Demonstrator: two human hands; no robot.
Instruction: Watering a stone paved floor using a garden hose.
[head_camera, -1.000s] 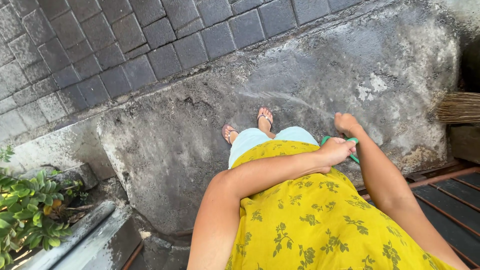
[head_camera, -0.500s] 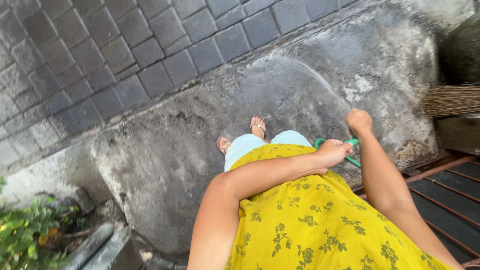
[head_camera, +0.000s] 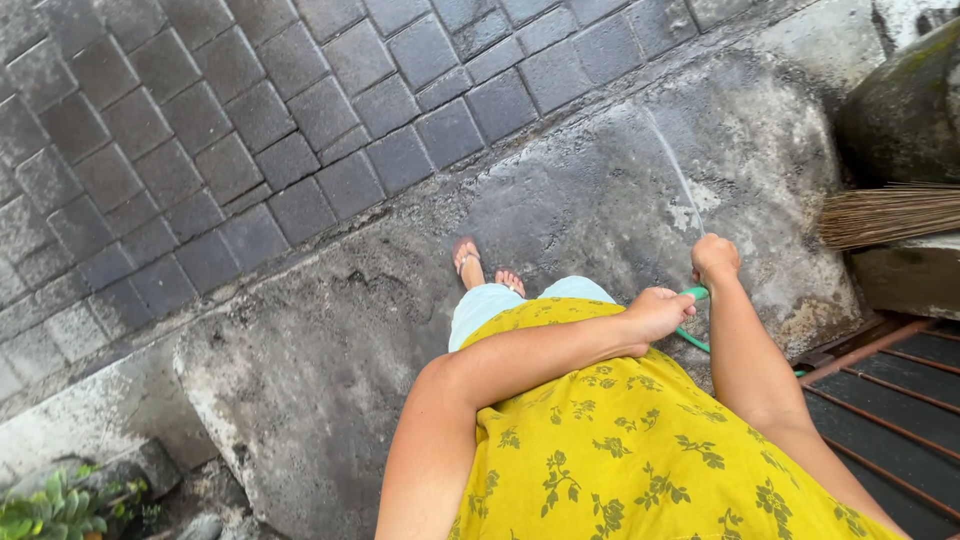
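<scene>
My right hand (head_camera: 716, 258) is closed around the end of a green hose (head_camera: 692, 294), and a thin jet of water (head_camera: 672, 168) shoots from it up over the wet concrete slab (head_camera: 560, 200). My left hand (head_camera: 657, 313) reaches across my yellow flowered dress and grips the same hose just behind the right hand. The hose loops down past my right forearm toward the metal grate. My feet in sandals (head_camera: 466, 258) stand on the concrete below my hands.
Grey paving stones (head_camera: 230, 130) fill the upper left. A straw broom head (head_camera: 885, 215) lies at the right edge under a mossy rounded stone (head_camera: 905, 100). A dark metal grate (head_camera: 890, 400) is at lower right. A green plant (head_camera: 60, 505) sits bottom left.
The water jet has swung from pointing left to pointing up and away. My right hand shifted slightly with the hose; my feet stepped, and the view moved so the plant slid toward the corner.
</scene>
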